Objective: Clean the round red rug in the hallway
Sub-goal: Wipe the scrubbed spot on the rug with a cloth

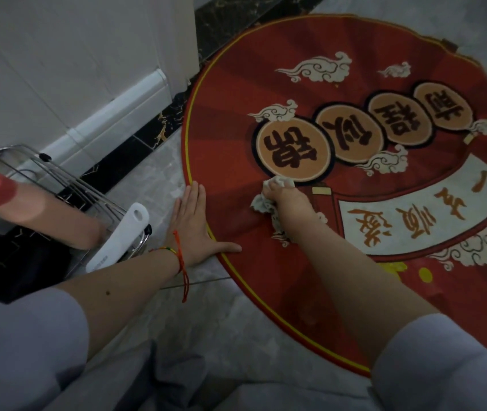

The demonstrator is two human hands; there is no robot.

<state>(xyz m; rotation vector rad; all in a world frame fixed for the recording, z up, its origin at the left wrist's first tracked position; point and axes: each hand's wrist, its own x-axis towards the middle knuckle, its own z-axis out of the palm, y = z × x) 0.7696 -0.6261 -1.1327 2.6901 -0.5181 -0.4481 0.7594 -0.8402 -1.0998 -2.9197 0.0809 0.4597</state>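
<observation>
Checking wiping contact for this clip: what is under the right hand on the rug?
A crumpled pale cloth sits under the right hand, gripped and pressed onto the red rug; its edges stick out around the fingers. The rug patch beneath the cloth is covered, so any stain there cannot be seen.

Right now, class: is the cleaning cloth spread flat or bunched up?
Bunched up. The cloth is crumpled inside the right hand, with wrinkled ends poking out on the red rug.
</observation>
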